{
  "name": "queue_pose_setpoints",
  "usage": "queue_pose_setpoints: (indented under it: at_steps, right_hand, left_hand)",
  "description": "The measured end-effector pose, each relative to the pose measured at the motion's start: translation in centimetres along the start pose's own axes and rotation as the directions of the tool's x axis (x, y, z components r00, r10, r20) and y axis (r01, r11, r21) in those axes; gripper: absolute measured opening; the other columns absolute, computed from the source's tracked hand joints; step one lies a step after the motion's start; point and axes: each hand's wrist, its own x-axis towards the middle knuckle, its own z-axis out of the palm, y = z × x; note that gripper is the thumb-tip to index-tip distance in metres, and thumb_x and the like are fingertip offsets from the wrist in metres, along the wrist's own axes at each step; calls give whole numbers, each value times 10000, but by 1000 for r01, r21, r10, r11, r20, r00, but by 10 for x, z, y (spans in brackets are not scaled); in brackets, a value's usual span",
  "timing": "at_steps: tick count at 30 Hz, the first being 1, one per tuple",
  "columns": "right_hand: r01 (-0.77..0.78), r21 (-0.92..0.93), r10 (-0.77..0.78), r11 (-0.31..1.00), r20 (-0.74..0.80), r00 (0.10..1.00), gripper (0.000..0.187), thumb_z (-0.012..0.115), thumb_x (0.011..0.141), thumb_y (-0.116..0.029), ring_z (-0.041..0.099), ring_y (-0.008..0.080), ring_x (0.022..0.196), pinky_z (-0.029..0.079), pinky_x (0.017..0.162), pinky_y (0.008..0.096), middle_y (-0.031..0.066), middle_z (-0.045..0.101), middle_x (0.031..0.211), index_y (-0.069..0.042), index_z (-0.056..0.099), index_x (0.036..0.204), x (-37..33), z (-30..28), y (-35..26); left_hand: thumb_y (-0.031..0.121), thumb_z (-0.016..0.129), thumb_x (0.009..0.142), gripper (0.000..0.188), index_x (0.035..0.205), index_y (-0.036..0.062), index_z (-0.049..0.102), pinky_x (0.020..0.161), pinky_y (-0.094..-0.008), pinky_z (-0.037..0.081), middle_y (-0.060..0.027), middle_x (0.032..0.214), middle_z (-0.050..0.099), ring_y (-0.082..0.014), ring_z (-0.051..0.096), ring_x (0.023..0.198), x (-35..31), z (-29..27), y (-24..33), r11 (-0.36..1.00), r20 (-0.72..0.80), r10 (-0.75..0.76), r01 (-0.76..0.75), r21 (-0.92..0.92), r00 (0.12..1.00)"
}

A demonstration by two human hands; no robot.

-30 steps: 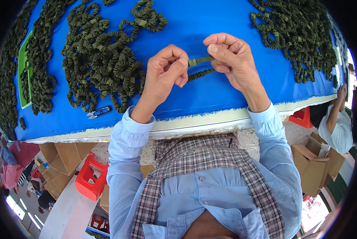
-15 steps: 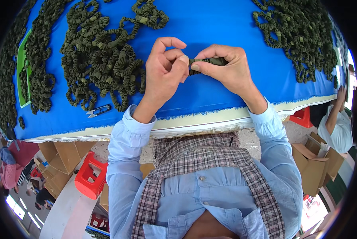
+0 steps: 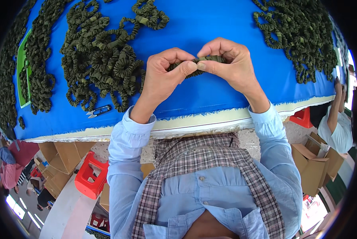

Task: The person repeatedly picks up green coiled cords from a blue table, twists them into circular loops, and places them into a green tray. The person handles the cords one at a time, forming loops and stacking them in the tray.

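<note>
**Dark green band [image 3: 212, 59] pinched at twelve o'clock**

A heap of ruffled loops [image 3: 117, 57] lies at your ten o'clock, snips [image 3: 99, 111] at its six. Your left hand [image 3: 165, 75] clamps the band, thumb beside that of your right hand [image 3: 236, 67], clamped on it too. A second heap [image 3: 306, 44] sits at two o'clock.

Fabric loop [image 3: 213, 59] in fingers [image 3: 185, 68] above table [image 3: 214, 95]; loop heaps [image 3: 114, 65] either side; snips [image 3: 100, 111] front left.

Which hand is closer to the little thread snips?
Left. The left hand is to the right of the thread snips and higher in the picture. The right hand is farther right, past the left hand.
</note>
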Motion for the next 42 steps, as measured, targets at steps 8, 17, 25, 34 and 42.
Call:
queue_pose_setpoints:
  at_steps: [8, 17, 25, 34, 42]
  right_hand:
    - [198, -253, -206, 947, -6, 979, 190, 757, 778, -72, 477, 3, 579, 350, 491, 179, -25, 618, 686, -53, 709, 960, -1, 10, 7]
    - [58, -157, -61, 986, -18, 998, 125, 756, 792, -79, 500, 6, 603, 363, 494, 181, -26, 622, 696, -21, 682, 875, -1, -6, 2]
    - [106, -212, -104, 971, 21, 994, 229, 774, 767, -70, 599, 46, 677, 439, 536, 176, 29, 682, 821, -6, 686, 968, -3, 0, -8]
    - [275, -282, -285, 919, 4, 958, 200, 763, 750, -19, 501, 2, 579, 319, 464, 165, 8, 684, 792, -45, 729, 945, -2, 6, 4]
    - [205, -303, -230, 931, -49, 972, 108, 742, 769, -65, 445, -2, 515, 303, 438, 177, -35, 576, 600, -19, 689, 852, -3, 0, 6]
  left_hand:
    - [165, 625, 931, 215, 778, 25, 569, 482, -195, 417, 10, 594, 544, -42, 520, 538, 0, 2, -6, 998, -15, 38, -38, -50, 999]
    - [102, 557, 944, 212, 747, 31, 526, 490, -240, 499, 8, 568, 494, -39, 480, 478, 0, 1, -3, 979, -122, 75, -97, -180, 990]
    - [105, 549, 948, 203, 764, 20, 529, 491, -250, 500, 5, 567, 489, -39, 451, 465, -1, 3, -5, 974, -108, 61, -82, -210, 992]
    - [82, 537, 945, 188, 769, 18, 534, 503, -260, 501, 9, 564, 480, -43, 447, 464, 0, 5, -7, 969, -108, 74, -97, -228, 991]
    - [28, 514, 913, 177, 737, 12, 529, 509, -288, 510, 1, 557, 478, -54, 442, 456, 0, 2, 0, 950, -149, 24, -69, -304, 989]
